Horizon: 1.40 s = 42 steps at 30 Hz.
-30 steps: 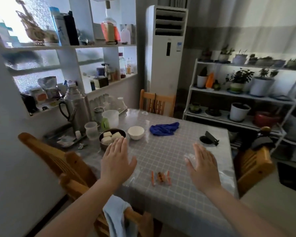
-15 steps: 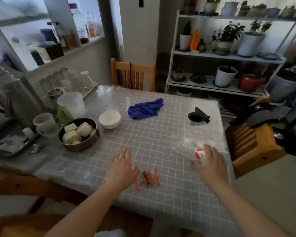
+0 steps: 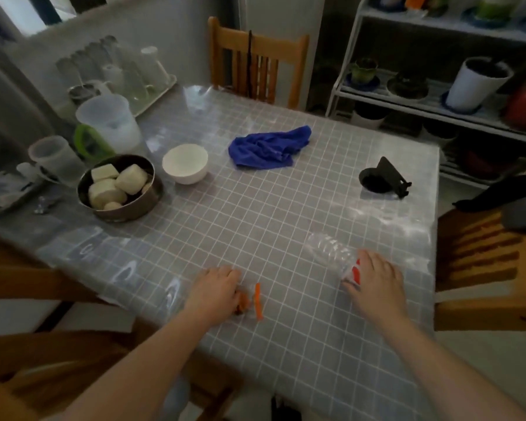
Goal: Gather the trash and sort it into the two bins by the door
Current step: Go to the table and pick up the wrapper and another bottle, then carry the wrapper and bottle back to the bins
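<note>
Grid-cloth table (image 3: pixel 255 238). Clear plastic bottle (image 3: pixel 331 249) lies on its side at the table's near right; right hand (image 3: pixel 374 278) curled over its red-label end. Left hand (image 3: pixel 213 288) closed on orange-edged wrapper (image 3: pixel 251 299) at the table's near edge.

Hidden from me: left hand (image 3: pixel 214 291) covers part of the orange wrapper (image 3: pixel 249 299); right hand (image 3: pixel 374 279) covers the clear bottle's (image 3: pixel 331 250) labelled end. Grips unreadable. Glasses (image 3: pixel 119 71) blurred. Plant shelf (image 3: pixel 438 95) cut off right.
</note>
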### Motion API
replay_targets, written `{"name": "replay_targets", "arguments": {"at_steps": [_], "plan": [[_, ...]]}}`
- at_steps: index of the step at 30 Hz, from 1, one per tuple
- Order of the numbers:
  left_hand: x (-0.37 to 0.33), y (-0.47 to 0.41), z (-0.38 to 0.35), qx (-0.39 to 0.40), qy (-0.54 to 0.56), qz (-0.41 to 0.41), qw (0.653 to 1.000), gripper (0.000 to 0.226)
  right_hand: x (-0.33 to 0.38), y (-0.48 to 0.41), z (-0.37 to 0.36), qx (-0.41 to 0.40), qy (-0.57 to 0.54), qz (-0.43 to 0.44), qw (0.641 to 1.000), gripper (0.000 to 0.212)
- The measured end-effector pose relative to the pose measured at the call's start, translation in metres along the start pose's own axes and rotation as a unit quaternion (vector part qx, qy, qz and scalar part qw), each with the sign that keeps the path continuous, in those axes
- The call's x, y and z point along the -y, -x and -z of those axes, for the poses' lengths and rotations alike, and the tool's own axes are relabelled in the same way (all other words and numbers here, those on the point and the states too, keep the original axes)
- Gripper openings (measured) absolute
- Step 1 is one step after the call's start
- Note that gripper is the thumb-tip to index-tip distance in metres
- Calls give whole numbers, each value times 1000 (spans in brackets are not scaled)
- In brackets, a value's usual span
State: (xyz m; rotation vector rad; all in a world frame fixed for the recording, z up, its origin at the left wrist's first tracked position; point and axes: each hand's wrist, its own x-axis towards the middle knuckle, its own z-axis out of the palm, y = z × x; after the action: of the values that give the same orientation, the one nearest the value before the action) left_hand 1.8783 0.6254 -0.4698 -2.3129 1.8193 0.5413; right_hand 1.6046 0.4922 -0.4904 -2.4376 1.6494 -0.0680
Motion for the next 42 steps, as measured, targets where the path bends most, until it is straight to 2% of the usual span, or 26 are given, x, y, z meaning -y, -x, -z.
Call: {"name": "replay_targets", "arguments": {"at_steps": [3,6,11,16,20,26,29,31,34,37,40,42], "plan": [[-4,-3,3,-2,35,33,999,31,-2,-8,7,12,-23,35,999,63],[1,-2,12,-25,96,78,992,27,11,-18,23,-19,-55,83,995,60],[21,19,49,-102,227,166,954,21,61,-38,63,-75,-133,144,978,62],[65,76,92,-236,257,211,913,21,139,-42,90,-91,-202,197,955,71],[110,150,124,-357,283,280,845,17,219,-28,107,-84,-229,258,935,74],[193,286,126,-501,363,351,703,6,358,32,118,-79,-268,367,887,71],[235,362,113,-556,373,383,636,12,436,83,117,-55,-306,419,853,69],[260,415,99,-574,364,415,605,4,488,121,109,-52,-318,451,832,67],[298,499,71,-584,337,467,573,13,565,181,88,-26,-328,488,808,61],[332,582,36,-590,320,509,539,13,633,241,66,-2,-324,514,794,51],[356,657,-2,-584,293,563,506,13,689,303,46,35,-323,539,777,53],[366,698,-24,-592,290,585,472,14,721,337,34,70,-327,559,758,54]]}}
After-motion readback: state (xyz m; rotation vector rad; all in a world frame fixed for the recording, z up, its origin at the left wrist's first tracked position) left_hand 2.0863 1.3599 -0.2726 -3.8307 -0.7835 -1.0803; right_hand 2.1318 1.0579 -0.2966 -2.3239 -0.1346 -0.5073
